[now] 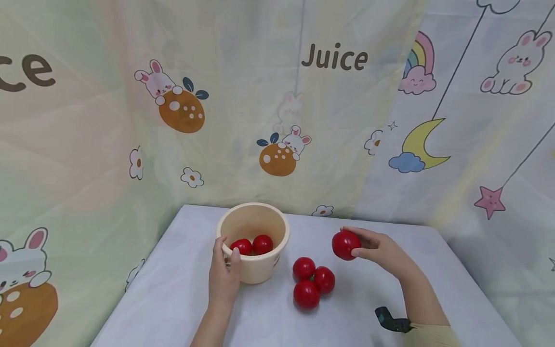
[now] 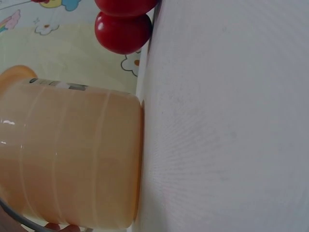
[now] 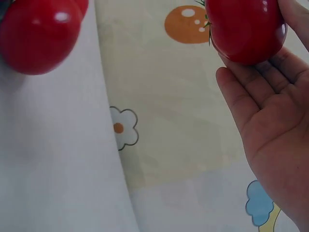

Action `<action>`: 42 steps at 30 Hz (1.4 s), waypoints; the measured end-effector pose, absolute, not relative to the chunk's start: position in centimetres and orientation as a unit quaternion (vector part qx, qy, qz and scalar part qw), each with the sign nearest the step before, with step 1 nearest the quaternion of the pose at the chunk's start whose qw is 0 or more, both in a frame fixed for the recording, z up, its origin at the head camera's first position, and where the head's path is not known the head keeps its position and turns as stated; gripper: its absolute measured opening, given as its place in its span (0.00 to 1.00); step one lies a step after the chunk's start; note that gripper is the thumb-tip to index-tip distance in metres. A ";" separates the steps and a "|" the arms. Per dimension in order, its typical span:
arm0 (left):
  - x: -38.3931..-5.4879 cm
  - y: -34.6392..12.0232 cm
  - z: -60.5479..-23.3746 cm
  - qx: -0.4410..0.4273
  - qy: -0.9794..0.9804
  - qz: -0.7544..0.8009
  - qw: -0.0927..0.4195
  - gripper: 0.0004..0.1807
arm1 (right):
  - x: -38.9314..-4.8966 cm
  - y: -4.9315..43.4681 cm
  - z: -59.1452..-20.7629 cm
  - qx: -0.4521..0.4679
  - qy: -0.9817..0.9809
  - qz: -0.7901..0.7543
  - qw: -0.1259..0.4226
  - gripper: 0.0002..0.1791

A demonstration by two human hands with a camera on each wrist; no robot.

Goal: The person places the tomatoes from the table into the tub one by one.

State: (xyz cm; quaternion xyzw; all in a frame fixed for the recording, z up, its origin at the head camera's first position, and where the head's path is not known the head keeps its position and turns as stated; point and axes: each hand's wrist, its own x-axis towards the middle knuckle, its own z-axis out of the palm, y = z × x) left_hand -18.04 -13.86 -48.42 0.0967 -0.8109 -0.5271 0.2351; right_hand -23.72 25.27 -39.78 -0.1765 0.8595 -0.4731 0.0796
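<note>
A cream plastic bucket (image 1: 259,271) stands on the table, with red tomatoes (image 1: 262,245) visible inside it. My left hand (image 1: 225,279) holds the bucket's near left side, thumb and fingers over the rim. Its ribbed wall (image 2: 72,154) fills much of the left wrist view, fingertips just showing at the bottom. To the right, my right hand (image 1: 383,248) grips a red tomato (image 1: 345,245) above the table. In the right wrist view, green leafy bits show on this tomato (image 3: 246,31), held between thumb and fingers.
Three more tomatoes (image 1: 306,294) sit in a cluster on the white-covered table (image 1: 347,308), between the bucket and my right hand. Printed cloth (image 1: 234,159) hangs behind and along the sides. A black strapped device (image 1: 392,320) is on the right wrist.
</note>
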 end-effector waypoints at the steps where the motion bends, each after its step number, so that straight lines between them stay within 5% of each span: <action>1: -18.0 -13.9 -48.4 0.096 -0.811 -0.528 0.234 0.33 | -23.9 25.1 -39.4 -0.180 0.860 -0.472 0.079 0.33; 16: -18.1 -13.9 -48.5 0.099 -0.812 -0.524 0.236 0.33 | -27.1 22.1 -34.5 -0.206 0.860 -0.459 0.088 0.37; 42: -18.2 -14.0 -48.5 0.097 -0.811 -0.530 0.229 0.34 | -30.4 15.4 -32.3 -0.213 0.860 -0.450 0.112 0.35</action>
